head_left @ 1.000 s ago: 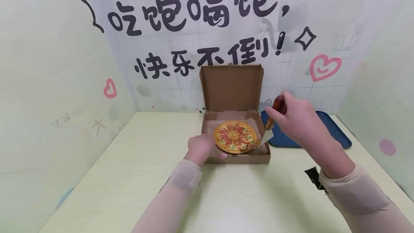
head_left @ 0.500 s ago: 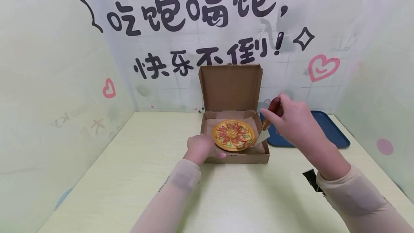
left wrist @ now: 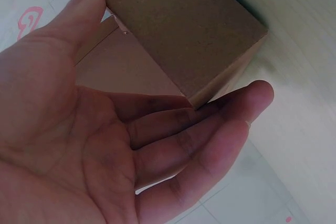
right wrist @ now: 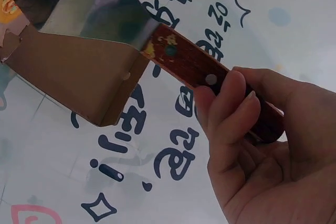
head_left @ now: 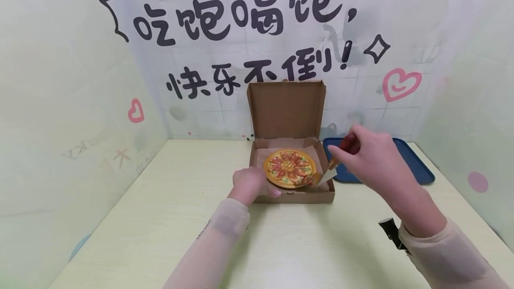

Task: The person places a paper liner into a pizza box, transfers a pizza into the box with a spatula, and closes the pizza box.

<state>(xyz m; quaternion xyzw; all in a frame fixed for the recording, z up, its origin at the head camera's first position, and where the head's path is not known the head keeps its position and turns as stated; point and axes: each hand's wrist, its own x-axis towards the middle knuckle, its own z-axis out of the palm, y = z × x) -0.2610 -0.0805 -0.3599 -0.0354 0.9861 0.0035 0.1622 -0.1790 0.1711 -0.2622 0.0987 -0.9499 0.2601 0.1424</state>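
Observation:
A round pizza [head_left: 290, 166] with red toppings lies on brown paper inside an open cardboard pizza box [head_left: 309, 197]. At the box's front left corner, my left hand [head_left: 250, 182] holds the side, thumb toward the front wall. In the left wrist view the fingers [left wrist: 184, 140] bend around the cardboard corner. My right hand [head_left: 373, 157] grips the wooden handle [right wrist: 191, 61] of a metal spatula [head_left: 327, 175] from above. Its blade slants down to the pizza's right front edge. Whether the blade tip is under the pizza is hard to tell.
A blue tray [head_left: 417, 164] lies behind my right hand, at the table's back right. The box lid [head_left: 287, 109] stands upright near the printed back wall. The pale table [head_left: 192, 191] stretches left and in front of the box.
The pizza has shifted slightly left since the first frame. My right hand went left, then back right and lower, tilting the spatula flatter. The left hand stays on the box.

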